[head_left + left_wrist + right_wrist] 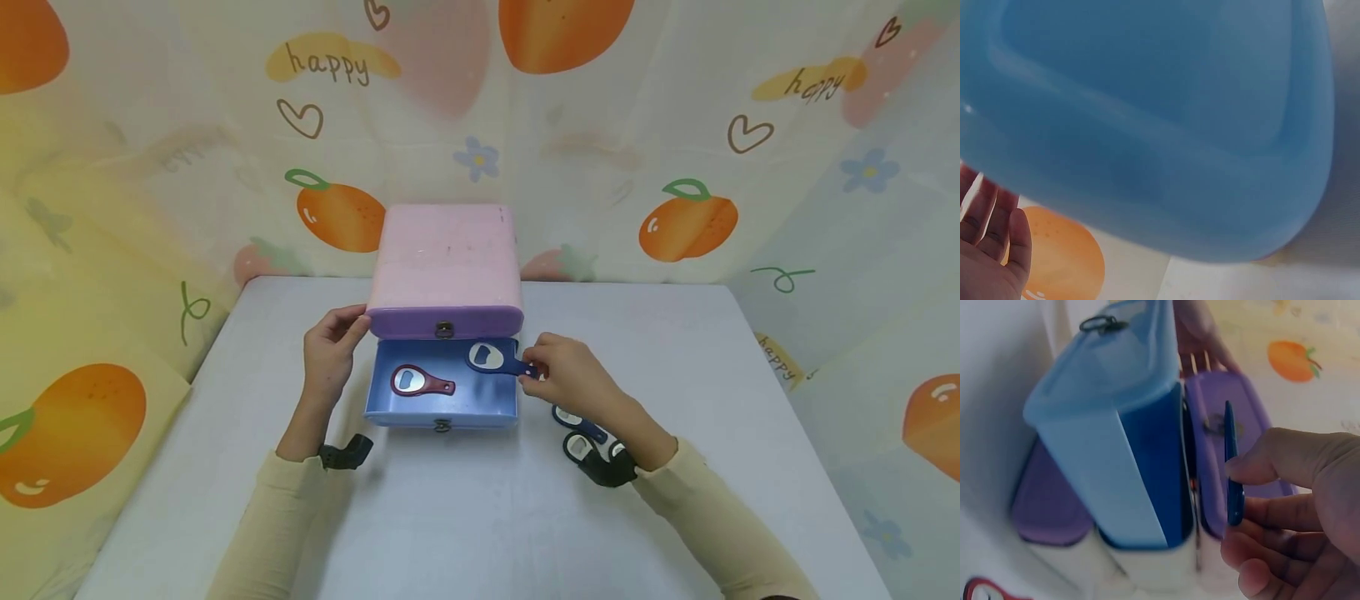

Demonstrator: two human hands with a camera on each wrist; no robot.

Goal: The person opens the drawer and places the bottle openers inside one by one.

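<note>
At the pink box's left front corner, the left hand rests, fingers nearly straight. Rightward, an open blue drawer holds a red opener; over the drawer's right end, the right hand pinches a blue opener.

Both hands forward, right in pinch

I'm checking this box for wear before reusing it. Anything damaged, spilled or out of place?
Only minor marks: the pink box is flecked dark in a few spots on top, including near its far right corner, odd on plain pink; chips or dirt, I can't tell. The blue drawer is open, and no spill shows.
</note>
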